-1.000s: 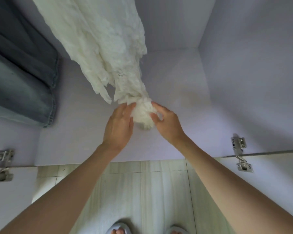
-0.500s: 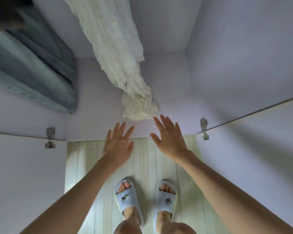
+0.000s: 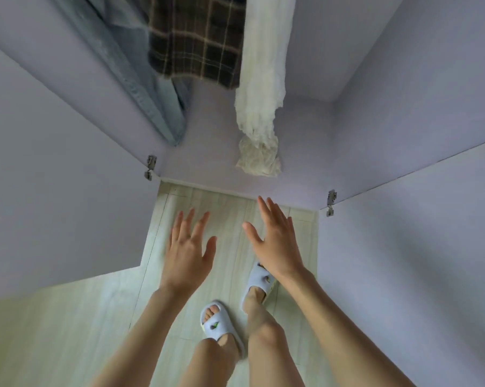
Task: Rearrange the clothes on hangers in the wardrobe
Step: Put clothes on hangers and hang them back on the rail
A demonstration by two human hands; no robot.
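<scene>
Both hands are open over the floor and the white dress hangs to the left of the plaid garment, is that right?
Not quite. The head view shows the white dress hanging to the right of the plaid garment, not the left. The left hand and right hand are indeed open over the floor.

A cream-white garment (image 3: 261,79) hangs beside a brown plaid one (image 3: 196,37) and blue denim (image 3: 140,79); slippers (image 3: 217,322) pale blue.

hangers out of frame, plaid shirt (image 3: 196,40) blurred, cropped at top
</scene>
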